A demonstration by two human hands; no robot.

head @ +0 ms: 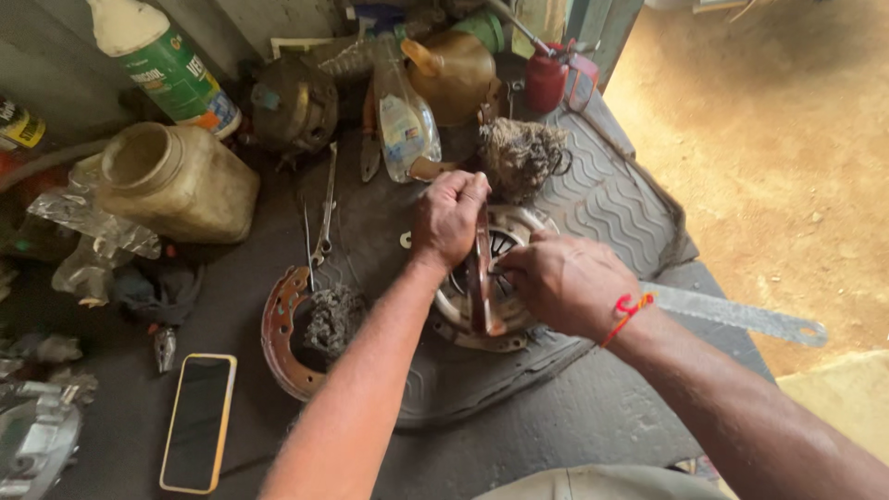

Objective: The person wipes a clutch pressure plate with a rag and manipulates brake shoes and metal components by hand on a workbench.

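Both hands grip a rusty strip [482, 278] over the disc [519, 231]: left hand [448, 218] fisted, right hand [560, 281] pinching. Far left, an open jar [181, 183]; behind it, a green-labelled bottle [167, 61].

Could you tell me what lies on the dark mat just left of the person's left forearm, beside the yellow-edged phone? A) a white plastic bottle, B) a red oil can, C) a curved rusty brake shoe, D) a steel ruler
C: the curved rusty brake shoe lies on the dark rubber mat between the yellow-edged phone and the left forearm, while the left hand grips a reddish-brown strip over the round metal disc.
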